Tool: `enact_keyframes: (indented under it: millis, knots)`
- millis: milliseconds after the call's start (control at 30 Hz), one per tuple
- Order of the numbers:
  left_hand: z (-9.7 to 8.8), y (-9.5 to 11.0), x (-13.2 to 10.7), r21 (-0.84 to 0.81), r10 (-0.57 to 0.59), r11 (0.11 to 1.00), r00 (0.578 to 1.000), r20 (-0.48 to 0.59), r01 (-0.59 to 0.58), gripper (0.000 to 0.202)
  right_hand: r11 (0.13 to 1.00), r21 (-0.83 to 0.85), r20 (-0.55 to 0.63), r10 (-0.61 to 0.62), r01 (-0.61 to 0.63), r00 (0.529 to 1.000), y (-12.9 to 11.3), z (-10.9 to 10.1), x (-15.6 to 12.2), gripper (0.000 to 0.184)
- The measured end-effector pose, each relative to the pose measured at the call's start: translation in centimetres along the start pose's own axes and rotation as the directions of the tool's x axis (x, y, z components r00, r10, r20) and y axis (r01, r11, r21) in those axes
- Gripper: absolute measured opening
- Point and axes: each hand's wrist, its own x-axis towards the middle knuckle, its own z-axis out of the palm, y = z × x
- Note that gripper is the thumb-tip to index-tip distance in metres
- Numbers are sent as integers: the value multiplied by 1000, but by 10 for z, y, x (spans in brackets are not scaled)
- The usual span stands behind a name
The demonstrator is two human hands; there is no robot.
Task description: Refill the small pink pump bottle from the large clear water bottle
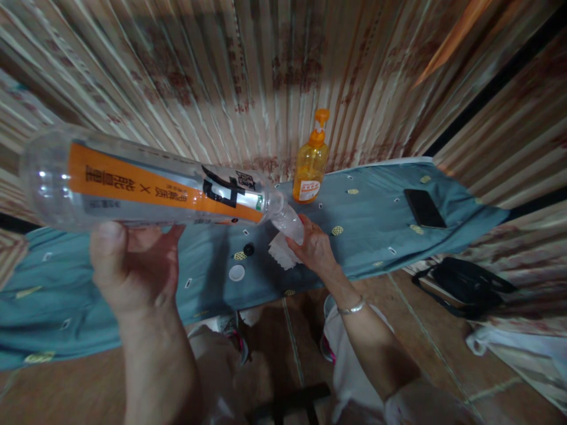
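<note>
My left hand grips a large clear plastic bottle with an orange and grey label, held almost level with its mouth pointing right. My right hand is closed on a small clear bottle, whose opening meets the big bottle's mouth. Below my right hand lies a white tissue on the teal cloth-covered board. A white cap and a small black cap rest on the cloth between my hands.
An orange pump bottle stands at the board's far edge. A black phone lies on the cloth at right. A black bag sits on the tiled floor. A patterned curtain hangs behind.
</note>
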Motion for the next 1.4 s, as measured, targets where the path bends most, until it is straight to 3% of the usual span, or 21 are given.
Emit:
enact_keyframes:
  millis: [167, 1100, 1233, 1333, 1367, 1400]
  knots:
    - [2, 3, 0, 4, -6, 1000, 998, 59, 6, 82, 1000, -30, 24, 8, -7, 1000, -2, -1, 1, 61]
    - [0, 3, 3, 49, -5, 999, 994, 107, -1, 93, 1000, -29, 35, 4, -3, 999, -6, -5, 1, 59]
    - [4, 3, -1, -29, 28, 999, 999, 25, -28, 75, 1000, -27, 35, 5, -4, 999, -6, -4, 1, 60]
    - [6, 10, -4, 41, 8, 999, 1000, 4, -8, 57, 999, -29, 39, 18, -17, 999, -6, -4, 1, 62]
    - [6, 13, -5, 102, -96, 991, 991, 89, 87, 56, 999, -28, 38, 22, -21, 999, -6, -3, 1, 62]
    - [6, 15, -5, 125, -107, 988, 990, 91, 95, 56, 999, -26, 36, 23, -22, 999, -6, -3, 1, 62]
